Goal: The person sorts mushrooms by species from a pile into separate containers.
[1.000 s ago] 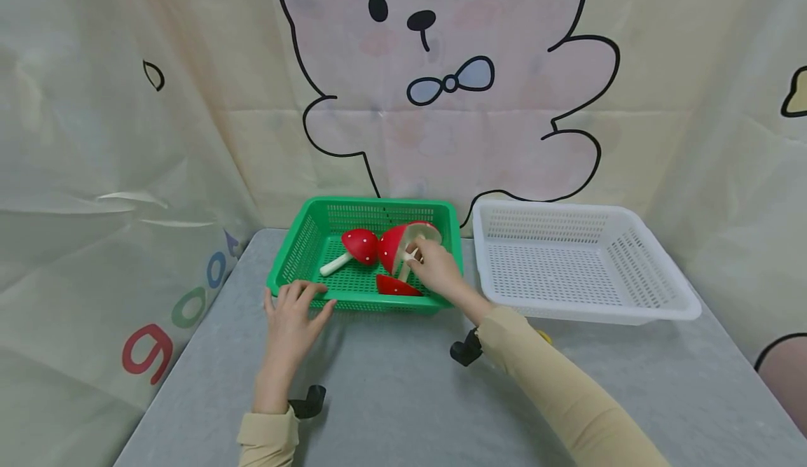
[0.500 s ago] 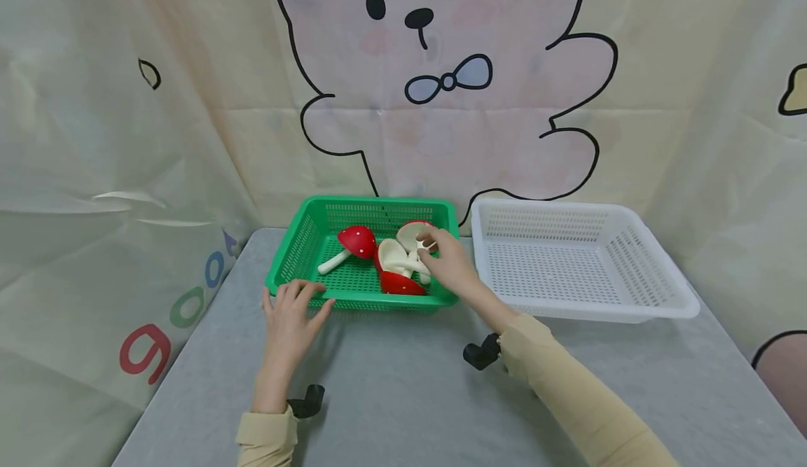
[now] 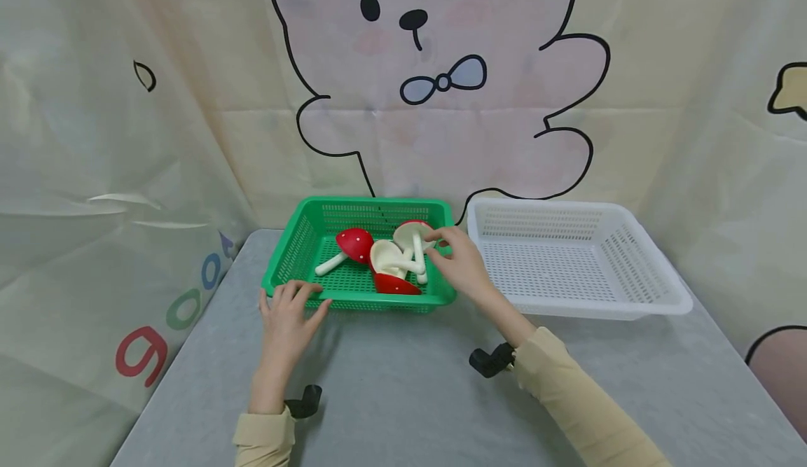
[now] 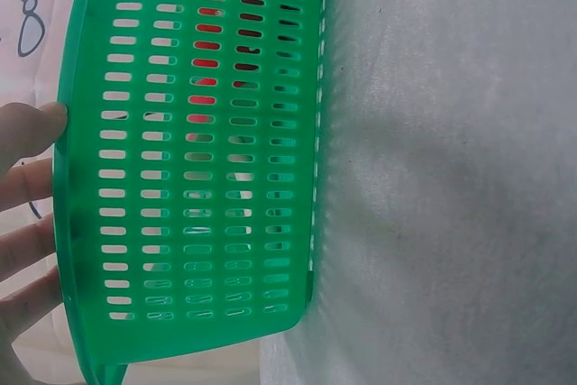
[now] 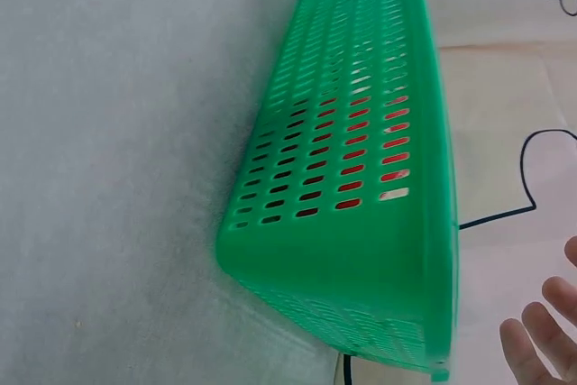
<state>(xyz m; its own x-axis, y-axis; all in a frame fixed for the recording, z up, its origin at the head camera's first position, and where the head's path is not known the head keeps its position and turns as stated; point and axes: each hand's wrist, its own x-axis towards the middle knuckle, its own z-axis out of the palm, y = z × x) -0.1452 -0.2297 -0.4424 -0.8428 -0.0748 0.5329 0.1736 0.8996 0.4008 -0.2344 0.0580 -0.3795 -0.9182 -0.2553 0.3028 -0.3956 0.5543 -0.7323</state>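
Several toy mushrooms with white-dotted red caps and white stems lie in the green basket (image 3: 359, 297). On the left is a mushroom (image 3: 354, 244) with its stem toward the front left. The middle mushroom (image 3: 386, 255) and the back mushroom (image 3: 411, 232) show their pale undersides, stems crossing. A red cap (image 3: 395, 284) rests by the front wall. My right hand (image 3: 460, 260) hovers over the basket's right side, fingers parted, fingertips beside the back mushroom. My left hand (image 3: 290, 320) rests its fingertips on the front rim at the left corner.
A white basket (image 3: 580, 309) stands just right of the green one on the grey table (image 3: 403, 397). Behind them hangs a curtain (image 3: 252, 159) printed with a bear. Each wrist wears a black camera mount.
My right hand has let go of a mushroom stem and drawn back to the right. That mushroom's cap has tipped over, pale underside up. My left hand stays on the rim.
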